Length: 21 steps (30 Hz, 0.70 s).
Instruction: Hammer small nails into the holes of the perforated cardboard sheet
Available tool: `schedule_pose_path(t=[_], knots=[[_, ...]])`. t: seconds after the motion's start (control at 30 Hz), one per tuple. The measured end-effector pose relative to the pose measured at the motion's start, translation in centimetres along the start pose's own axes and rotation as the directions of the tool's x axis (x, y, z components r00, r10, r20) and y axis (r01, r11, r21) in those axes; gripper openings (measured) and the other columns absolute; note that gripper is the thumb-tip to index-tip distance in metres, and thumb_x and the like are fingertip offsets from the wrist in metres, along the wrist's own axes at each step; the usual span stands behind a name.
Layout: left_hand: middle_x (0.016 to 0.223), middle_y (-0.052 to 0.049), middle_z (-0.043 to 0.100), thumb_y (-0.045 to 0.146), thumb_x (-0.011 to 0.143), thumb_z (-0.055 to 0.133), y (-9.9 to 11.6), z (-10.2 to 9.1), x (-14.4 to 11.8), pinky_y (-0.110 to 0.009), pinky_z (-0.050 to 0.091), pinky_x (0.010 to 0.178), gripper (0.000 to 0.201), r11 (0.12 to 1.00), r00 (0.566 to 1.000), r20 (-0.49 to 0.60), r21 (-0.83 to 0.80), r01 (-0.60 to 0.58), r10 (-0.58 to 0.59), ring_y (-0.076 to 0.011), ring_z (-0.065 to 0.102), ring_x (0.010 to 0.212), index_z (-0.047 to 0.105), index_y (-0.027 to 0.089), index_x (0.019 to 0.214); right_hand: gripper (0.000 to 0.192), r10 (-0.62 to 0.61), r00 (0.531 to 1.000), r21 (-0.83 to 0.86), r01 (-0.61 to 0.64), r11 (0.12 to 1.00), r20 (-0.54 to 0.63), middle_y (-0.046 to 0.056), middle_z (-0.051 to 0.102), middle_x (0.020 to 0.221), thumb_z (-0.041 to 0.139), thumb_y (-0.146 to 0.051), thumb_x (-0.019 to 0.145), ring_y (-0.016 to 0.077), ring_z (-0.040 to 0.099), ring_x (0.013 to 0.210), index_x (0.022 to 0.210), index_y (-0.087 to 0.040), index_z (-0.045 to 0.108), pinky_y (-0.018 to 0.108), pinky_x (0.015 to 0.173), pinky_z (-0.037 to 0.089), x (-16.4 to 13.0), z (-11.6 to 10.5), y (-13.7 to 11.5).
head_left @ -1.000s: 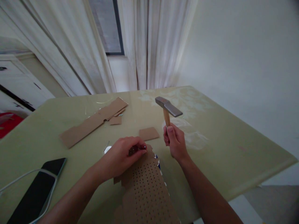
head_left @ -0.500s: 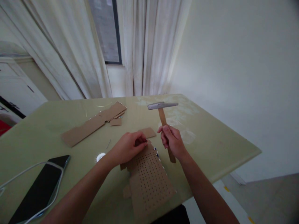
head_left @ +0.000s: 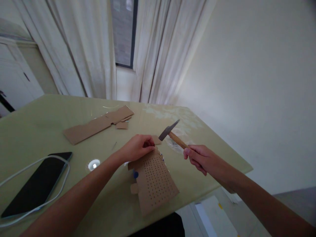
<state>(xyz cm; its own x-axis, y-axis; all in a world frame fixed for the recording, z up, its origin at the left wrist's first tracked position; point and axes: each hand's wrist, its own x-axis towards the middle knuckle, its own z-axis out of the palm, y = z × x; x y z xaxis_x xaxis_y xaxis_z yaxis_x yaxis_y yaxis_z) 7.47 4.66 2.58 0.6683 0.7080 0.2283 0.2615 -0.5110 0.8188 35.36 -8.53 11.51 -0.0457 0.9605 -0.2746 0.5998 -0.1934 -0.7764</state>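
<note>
hammer (head_left: 172, 134) sits in the right hand (head_left: 198, 158), grip closed round the handle, head just beside the left hand (head_left: 137, 149) pinching the perforated cardboard (head_left: 154, 179) top on the table (head_left: 44, 131); fingers that close could easily get whacked
</note>
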Motion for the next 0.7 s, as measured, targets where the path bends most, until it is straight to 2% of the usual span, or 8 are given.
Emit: schedule_pose_path(t=[0.33,0.6,0.7], knots=[[0.091,-0.004,0.079,0.031,0.094,0.07,0.0,0.0,0.0,-0.03,0.052,0.076,0.012,1.0,1.0,0.001,0.009,-0.022,0.022,-0.0197,0.072,0.084,0.073,0.02,0.093,0.044,-0.002,1.0,-0.152,0.006,0.988,0.025,-0.006,0.04,0.063,0.055,-0.062,0.1,0.0103,0.04,0.048,0.088,-0.021,0.063,0.019,0.035,0.037,0.2,-0.1,-2.0],[0.088,-0.003,0.079,0.028,0.095,0.068,0.7,-0.1,-0.1,-0.03,0.049,0.073,0.009,0.998,1.0,0.005,0.064,-0.027,0.026,-0.0199,0.072,0.081,0.073,0.02,0.093,0.046,0.021,0.999,-0.172,-0.012,0.985,0.045,-0.004,0.045,0.066,0.056,-0.064,0.1,0.0102,0.043,0.048,0.086,-0.02,0.063,0.019,0.035,0.037,0.7,0.5,-1.7],[0.089,-0.003,0.079,0.027,0.094,0.068,0.7,-0.1,-0.2,-0.03,0.049,0.074,0.008,0.997,1.0,0.002,0.074,-0.03,0.03,-0.0202,0.072,0.082,0.073,0.02,0.094,0.046,-0.007,0.999,-0.191,0.013,0.981,0.033,-0.004,0.046,0.067,0.056,-0.063,0.101,0.01,0.043,0.048,0.086,-0.02,0.064,0.019,0.035,0.037,0.6,0.5,-1.9]])
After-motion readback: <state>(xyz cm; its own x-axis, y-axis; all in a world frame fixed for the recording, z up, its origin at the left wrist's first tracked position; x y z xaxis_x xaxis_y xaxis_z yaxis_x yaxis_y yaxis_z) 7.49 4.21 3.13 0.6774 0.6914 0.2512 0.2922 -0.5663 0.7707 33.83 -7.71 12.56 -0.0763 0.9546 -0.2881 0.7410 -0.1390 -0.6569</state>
